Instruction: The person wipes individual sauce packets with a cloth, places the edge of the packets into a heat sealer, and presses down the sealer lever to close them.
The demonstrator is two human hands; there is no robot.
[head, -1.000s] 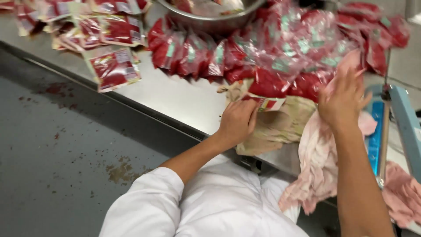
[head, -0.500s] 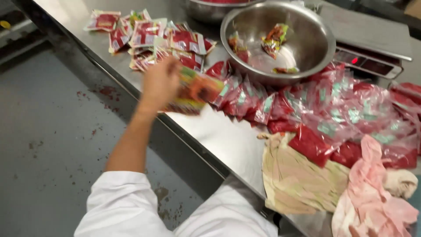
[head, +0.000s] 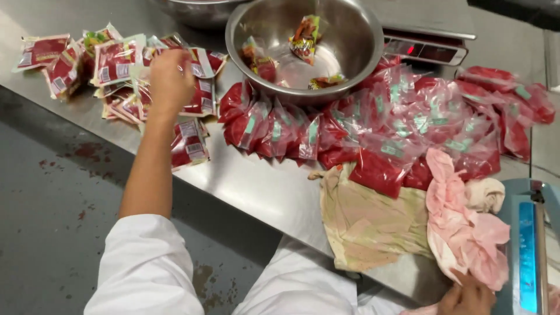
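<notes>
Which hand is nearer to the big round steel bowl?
Left. The left hand is over the printed red packets, just left of the big round steel bowl; the right hand is far below at the table edge, touching the pink cloth.

The left hand [head: 169,79] was holding a yellow and red packet up in the air. Now the packet is gone from it, and the hand is down on the pile of sealed packets [head: 116,64]. The right hand [head: 466,297] has come down onto the pink cloth [head: 461,233].
</notes>
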